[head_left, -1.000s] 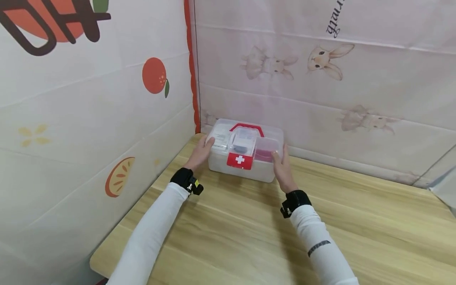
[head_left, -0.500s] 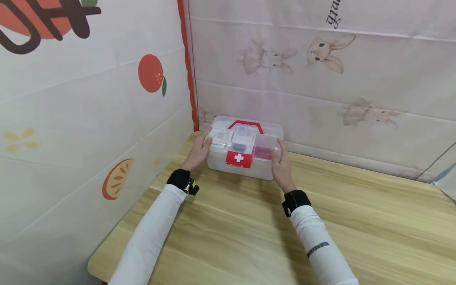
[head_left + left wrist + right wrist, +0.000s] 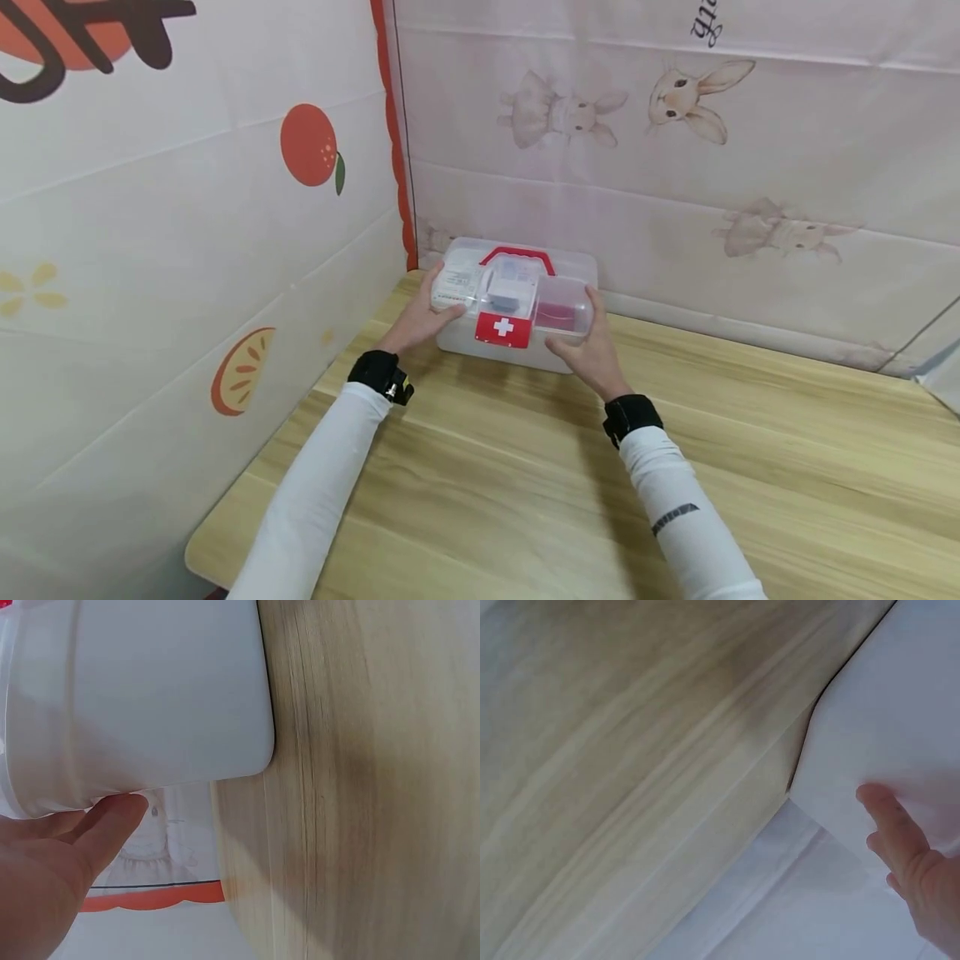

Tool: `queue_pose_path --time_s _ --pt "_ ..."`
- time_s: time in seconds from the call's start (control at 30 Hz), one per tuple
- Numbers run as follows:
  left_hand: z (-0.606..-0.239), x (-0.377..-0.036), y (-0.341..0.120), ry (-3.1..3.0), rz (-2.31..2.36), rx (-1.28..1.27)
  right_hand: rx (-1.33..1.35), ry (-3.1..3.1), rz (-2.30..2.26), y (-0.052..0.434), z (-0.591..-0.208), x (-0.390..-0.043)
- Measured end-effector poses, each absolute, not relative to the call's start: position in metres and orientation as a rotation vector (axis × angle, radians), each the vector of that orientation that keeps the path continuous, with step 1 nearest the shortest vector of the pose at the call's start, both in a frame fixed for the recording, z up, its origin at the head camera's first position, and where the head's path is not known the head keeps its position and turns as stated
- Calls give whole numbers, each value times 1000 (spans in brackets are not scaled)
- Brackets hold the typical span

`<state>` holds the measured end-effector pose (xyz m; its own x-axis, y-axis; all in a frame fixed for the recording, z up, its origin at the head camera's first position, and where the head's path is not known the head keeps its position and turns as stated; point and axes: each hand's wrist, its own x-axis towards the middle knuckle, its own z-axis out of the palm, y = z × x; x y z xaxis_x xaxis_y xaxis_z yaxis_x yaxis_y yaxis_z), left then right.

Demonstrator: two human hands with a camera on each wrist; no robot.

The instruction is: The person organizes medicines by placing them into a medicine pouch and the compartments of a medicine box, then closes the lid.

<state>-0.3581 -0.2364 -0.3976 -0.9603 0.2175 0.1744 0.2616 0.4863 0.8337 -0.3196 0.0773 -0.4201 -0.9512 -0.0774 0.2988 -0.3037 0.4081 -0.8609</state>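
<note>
Over in the far left corner of the wooden table (image 3: 525, 483), seen from my head, the first-aid box (image 3: 517, 312) sits close to where the two printed cloth walls meet. Half a second ago my hands lay flat against its two ends; now the thumbs have come round under the front edge of the clear lid (image 3: 558, 296), and that edge looks raised a little off the white base, so I judge that the lid is beginning to open. My left hand (image 3: 420, 321) grips the left end of the lid, my right hand (image 3: 588, 354) grips the right end, fingers curled on its rim. The red latch with the white cross (image 3: 503, 328) faces me between the hands, and the red handle (image 3: 517, 254) lies on top. Behind the box the rabbit-print wall (image 3: 675, 167) stands near, which could cramp a lid swinging back. From my left wrist I see the white base (image 3: 135, 697) on the table, my thumb (image 3: 112, 817) touching its lower edge. From my right wrist, blurred, my fingers (image 3: 889, 817) lie on the white box (image 3: 900, 712).
</note>
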Motion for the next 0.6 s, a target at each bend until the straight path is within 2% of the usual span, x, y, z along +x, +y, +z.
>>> queue_pose_path --time_s 0.2,0.6 --pt "-405 -360 -233 -2630 -1446 -608 385 -2458 1497 89 -426 -318" --pt "-403 -349 -203 -2727 -1214 -572 362 -2508 1456 129 -426 -305"
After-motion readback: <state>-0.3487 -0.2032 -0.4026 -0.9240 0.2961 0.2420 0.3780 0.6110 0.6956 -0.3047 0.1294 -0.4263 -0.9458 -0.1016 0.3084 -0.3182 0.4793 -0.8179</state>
